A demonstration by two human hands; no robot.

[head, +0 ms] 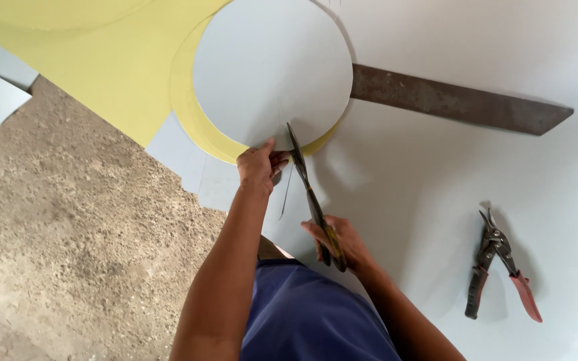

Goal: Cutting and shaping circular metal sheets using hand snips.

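A pale grey round sheet-metal disc (pixel 272 70) lies on a yellow sheet (pixel 108 67). My left hand (pixel 257 165) pinches the disc's near edge. My right hand (pixel 339 242) grips the yellow handles of long tin snips (pixel 310 194), whose blades point up into the disc's lower rim. A thin curl of cut metal hangs just left of the blades.
A rusty flat steel bar (pixel 459 100) lies angled at the upper right on a large pale grey sheet (pixel 436 187). Red-handled aviation snips (pixel 496 267) rest on that sheet at the right. Rough concrete floor (pixel 68 220) fills the left. My blue-clad lap is at the bottom centre.
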